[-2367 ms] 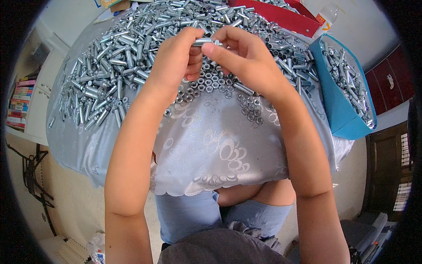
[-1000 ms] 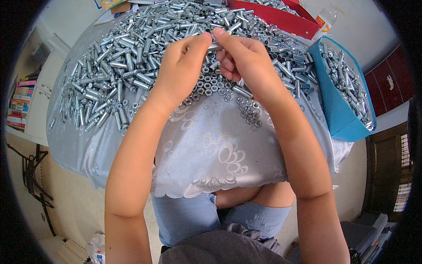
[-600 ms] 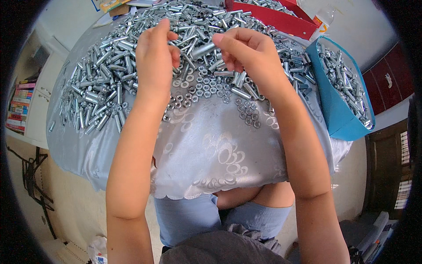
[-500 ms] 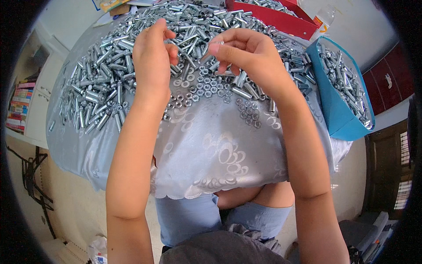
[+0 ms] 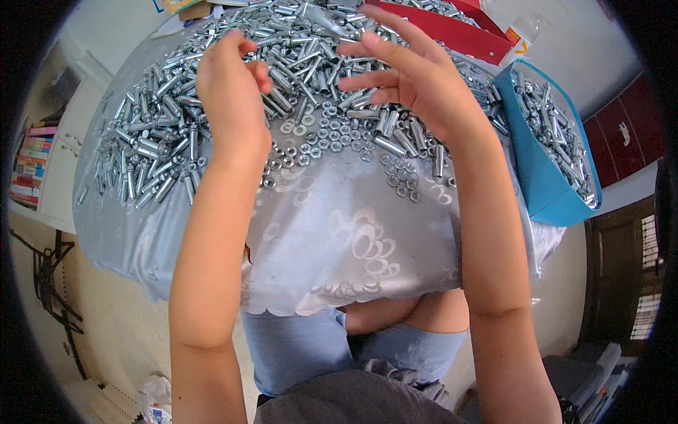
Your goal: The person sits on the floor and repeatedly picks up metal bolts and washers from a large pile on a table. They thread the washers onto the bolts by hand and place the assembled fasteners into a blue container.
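Above the pile of silver sleeve bolts and tubes (image 5: 162, 127), my right hand (image 5: 417, 78) has its fingers spread, with nothing between them. A motion-smeared silver metal piece (image 5: 325, 21) appears beyond its fingertips, apart from them; its exact kind is unclear. My left hand (image 5: 233, 99) hovers over the left part of the pile, fingers loosely curved and the thumb apart from them. No object shows in it, though its palm is partly hidden. Between the hands, on the tablecloth, lie hex nuts (image 5: 334, 134) in a cluster and several flat washers (image 5: 299, 130).
A blue fabric bin (image 5: 547, 177) full of metal bolts stands at the table's right edge. At the back are a red box (image 5: 452, 35) with more metal parts and a clear bottle (image 5: 522, 32). A patterned silver tablecloth (image 5: 318, 240) hangs over the near edge.
My right hand has opened from a pinch on a metal tube, and a blurred piece now appears farther away past its fingers. My left hand has shifted slightly left.
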